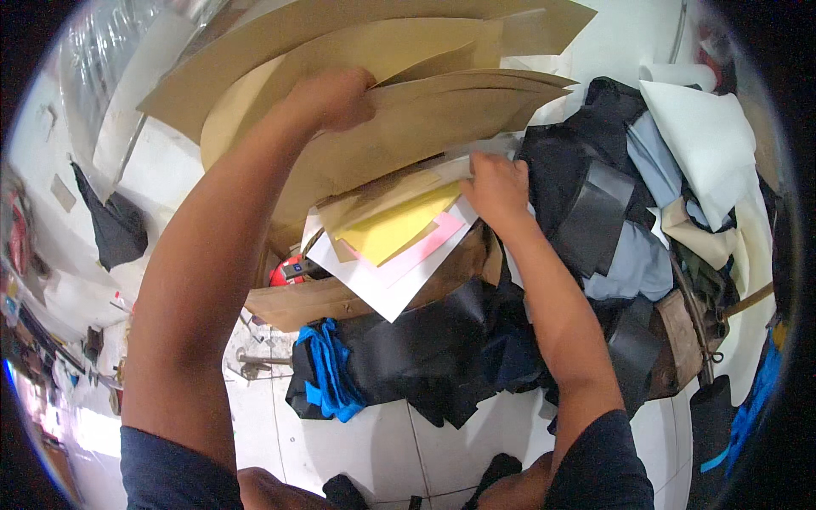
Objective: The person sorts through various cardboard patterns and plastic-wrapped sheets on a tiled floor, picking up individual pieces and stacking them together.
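Observation:
My left hand [340, 98] is closed over the upper edge of a large brown cardboard sheet [442, 110]. More curved cardboard sheets [340, 42] fan out behind it. My right hand [500, 189], fingers curled, grips the upper right edge of a bundle of paper sheets beside the cardboard. In that bundle a yellow sheet [398, 229] lies over a pink sheet [446, 231] and a white sheet [393, 293] whose corner points toward me. The fingertips of both hands are partly hidden. The papers stand in an open cardboard box [297, 308].
Black sheet material [425, 340] drapes over the box's near side, with a bright blue cloth strip [331, 374] on it. Black and grey pieces [586, 212] pile up at the right, beside a white sheet [705, 144]. White floor tiles [365, 450] lie nearest me. A black cloth [110, 217] is at the left.

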Demonstrator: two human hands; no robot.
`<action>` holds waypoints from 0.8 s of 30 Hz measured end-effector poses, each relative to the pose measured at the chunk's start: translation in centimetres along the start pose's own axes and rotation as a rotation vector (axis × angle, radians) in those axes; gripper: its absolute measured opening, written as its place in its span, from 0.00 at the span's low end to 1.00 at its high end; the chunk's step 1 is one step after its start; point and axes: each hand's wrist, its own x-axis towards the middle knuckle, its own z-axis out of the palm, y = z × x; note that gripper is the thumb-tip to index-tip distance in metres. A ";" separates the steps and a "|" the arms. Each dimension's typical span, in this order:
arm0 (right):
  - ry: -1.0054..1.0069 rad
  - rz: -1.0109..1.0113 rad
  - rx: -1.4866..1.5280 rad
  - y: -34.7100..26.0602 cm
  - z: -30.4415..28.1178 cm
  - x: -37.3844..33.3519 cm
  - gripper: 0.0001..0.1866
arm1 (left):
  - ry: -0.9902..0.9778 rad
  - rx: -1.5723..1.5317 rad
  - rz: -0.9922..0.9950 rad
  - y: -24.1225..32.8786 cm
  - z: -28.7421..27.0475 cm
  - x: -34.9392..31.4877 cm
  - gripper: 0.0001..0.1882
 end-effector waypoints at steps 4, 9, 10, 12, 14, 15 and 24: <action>-0.221 -0.148 -0.220 0.0 1.0 -3.7 0.16 | -0.013 -0.024 -0.012 -1.3 0.7 0.9 0.20; -0.137 -0.651 -0.020 -1.4 3.7 -7.6 0.28 | -0.037 0.093 0.029 -0.1 0.2 1.0 0.20; -0.163 -0.601 0.060 -0.9 4.6 -7.2 0.24 | -0.031 0.088 0.027 0.3 0.1 1.1 0.20; -0.203 -0.509 0.133 -2.7 2.9 -5.3 0.20 | -0.028 0.038 -0.001 -0.3 0.6 0.9 0.20; -0.035 -0.443 0.203 -3.3 2.6 -3.4 0.13 | -0.019 0.067 0.000 -0.5 0.9 1.2 0.20; -0.036 -0.442 0.200 -3.3 2.8 -2.8 0.13 | -0.005 0.096 0.005 -0.5 1.0 1.3 0.20; 0.236 -0.238 0.166 -5.2 3.2 0.4 0.08 | -0.054 0.114 0.009 -1.6 1.0 1.9 0.20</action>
